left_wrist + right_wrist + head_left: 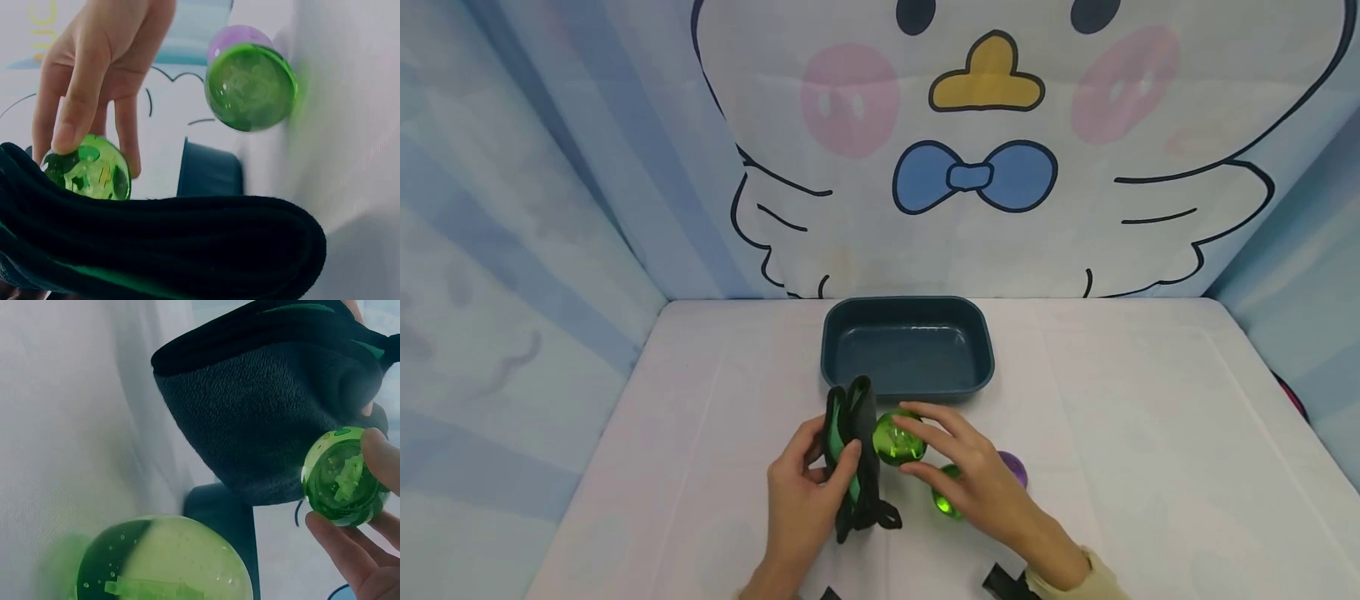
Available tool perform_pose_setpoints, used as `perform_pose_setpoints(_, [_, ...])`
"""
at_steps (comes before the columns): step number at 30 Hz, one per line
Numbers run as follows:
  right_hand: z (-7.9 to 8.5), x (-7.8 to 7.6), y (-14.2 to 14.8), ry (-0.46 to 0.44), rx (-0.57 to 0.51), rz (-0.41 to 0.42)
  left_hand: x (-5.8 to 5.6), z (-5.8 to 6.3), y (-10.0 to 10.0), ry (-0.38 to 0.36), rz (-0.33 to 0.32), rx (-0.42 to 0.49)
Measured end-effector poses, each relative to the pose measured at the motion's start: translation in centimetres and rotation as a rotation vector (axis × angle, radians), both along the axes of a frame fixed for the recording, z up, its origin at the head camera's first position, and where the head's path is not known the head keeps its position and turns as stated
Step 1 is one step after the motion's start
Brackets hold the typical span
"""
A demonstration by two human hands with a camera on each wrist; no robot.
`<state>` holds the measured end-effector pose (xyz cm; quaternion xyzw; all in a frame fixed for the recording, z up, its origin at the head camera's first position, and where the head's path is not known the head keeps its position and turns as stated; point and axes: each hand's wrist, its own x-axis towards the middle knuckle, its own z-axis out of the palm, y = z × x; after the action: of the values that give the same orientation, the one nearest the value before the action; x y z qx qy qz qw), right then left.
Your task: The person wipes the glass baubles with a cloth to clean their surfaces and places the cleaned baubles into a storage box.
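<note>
Dark cloth (867,471), blackish w/ green inner layers, is folded thick & stands on edge, approx. upright; surface has short, towel-like nap, rounded folds up top, small fabric loop near the bottom. Left hand (800,500) is clamped on it, thumb on one side, fingers on the other. Right hand (973,467) has thumb & fingertips curved round a clear green ball (897,440), held just beside the cloth's R face; can't tell if ball & cloth touch. Ball is smooth, glossy, see-through, w/ a small lighter moulded shape inside.

2nd green ball (944,503) sits on the table, partly hidden under the R hand in head view; also transparent, w/ tiny bubbles & a blocky shape inside. Purple ball (1017,469) is right by it, mostly covered in head view; can't tell if those two touch.

Bin (910,393) is dark blue-green, rect. w/ rounded corners, smooth hard walls, prob. plastic; stands at back of table, just beyond the cloth. Inside, floor shows a faint sheen. Table cover (1157,467) is pale, matte, lightly creased; behind hangs a printed fabric backdrop (973,250).
</note>
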<state>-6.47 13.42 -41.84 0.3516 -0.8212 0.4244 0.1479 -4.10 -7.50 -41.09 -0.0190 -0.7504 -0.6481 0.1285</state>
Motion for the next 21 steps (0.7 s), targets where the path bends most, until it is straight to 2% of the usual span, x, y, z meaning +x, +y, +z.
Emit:
perform_pose_setpoints(8, [0.2, 0.3, -0.1, -0.035, -0.038, 0.005, 0.4, 0.3, 0.1, -0.086, -0.103, 0.102])
perform_pose_setpoints(15, [0.4, 0.5, 0.0, -0.07, -0.048, 0.004, 0.6, 0.3, -0.6, -0.112, -0.244, 0.146])
perform_pose_setpoints(21, [0.7, 0.7, 0.2, -0.108, -0.063, 0.004, 0.5, -0.3, -1.3, -0.054, -0.413, 0.211])
